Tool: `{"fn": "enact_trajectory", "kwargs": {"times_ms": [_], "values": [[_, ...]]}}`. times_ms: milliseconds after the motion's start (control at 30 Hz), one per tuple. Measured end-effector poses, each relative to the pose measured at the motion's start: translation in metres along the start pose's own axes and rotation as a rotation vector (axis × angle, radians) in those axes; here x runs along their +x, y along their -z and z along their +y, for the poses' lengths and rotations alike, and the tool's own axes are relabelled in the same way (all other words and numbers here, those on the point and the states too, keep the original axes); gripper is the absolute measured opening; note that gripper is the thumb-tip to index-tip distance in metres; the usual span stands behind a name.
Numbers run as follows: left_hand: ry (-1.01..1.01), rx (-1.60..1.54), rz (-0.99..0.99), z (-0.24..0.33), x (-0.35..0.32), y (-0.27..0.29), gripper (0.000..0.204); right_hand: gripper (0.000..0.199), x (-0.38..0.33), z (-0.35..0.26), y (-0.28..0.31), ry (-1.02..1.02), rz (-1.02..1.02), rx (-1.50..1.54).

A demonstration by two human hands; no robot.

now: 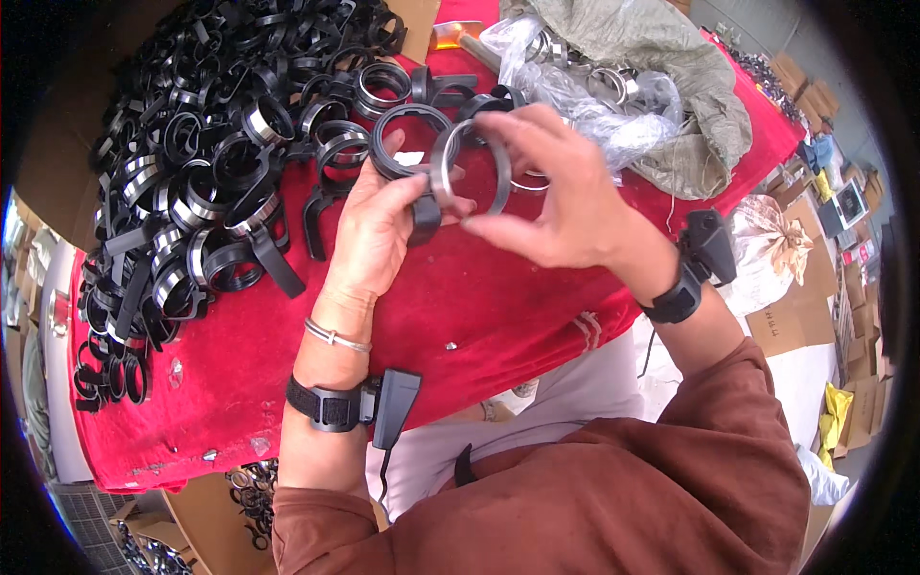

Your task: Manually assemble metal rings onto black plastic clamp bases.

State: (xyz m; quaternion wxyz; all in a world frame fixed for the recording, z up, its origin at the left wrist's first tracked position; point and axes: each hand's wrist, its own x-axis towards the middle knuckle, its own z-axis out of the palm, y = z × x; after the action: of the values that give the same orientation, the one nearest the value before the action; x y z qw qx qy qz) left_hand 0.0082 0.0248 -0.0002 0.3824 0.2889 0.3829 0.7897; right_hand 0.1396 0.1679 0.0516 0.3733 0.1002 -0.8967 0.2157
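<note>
Pinched in my left hand (372, 225) is a black plastic ring (380, 146) with a short black handle (426, 217) hanging below it. My right hand (570, 192) grips a silver metal ring (441, 174) between the thumb and fingers, its opening facing sideways. The metal ring is close beside the black one; whether they touch, I cannot tell. Both are raised over a red cloth (402, 316). Just beyond my hands lie more black rings, one pair with a silver band (383, 88) standing near the edge of the heap.
A large heap of black handled rings (182, 192), many with silver bands, covers the left side. At the back right, a clear plastic bag (632, 125) with silver rings rests on a grey-green woven sack (709, 105). Cardboard boxes (862, 412) stand at far right.
</note>
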Motion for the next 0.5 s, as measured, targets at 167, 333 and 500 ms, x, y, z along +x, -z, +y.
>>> {"fn": "enact_trajectory", "kwargs": {"times_ms": [167,333,500], "values": [[-0.029,0.169,-0.108,0.002,-0.001,-0.007,0.056,0.062,0.011,0.009,0.009,0.028,-0.01,-0.153],[0.016,0.185,-0.075,0.002,-0.002,-0.008,0.063,0.063,0.019,0.008,0.003,0.096,-0.085,-0.153],[0.021,0.159,-0.07,0.003,-0.002,-0.006,0.057,0.065,0.018,0.011,-0.004,0.101,-0.099,-0.127]]}}
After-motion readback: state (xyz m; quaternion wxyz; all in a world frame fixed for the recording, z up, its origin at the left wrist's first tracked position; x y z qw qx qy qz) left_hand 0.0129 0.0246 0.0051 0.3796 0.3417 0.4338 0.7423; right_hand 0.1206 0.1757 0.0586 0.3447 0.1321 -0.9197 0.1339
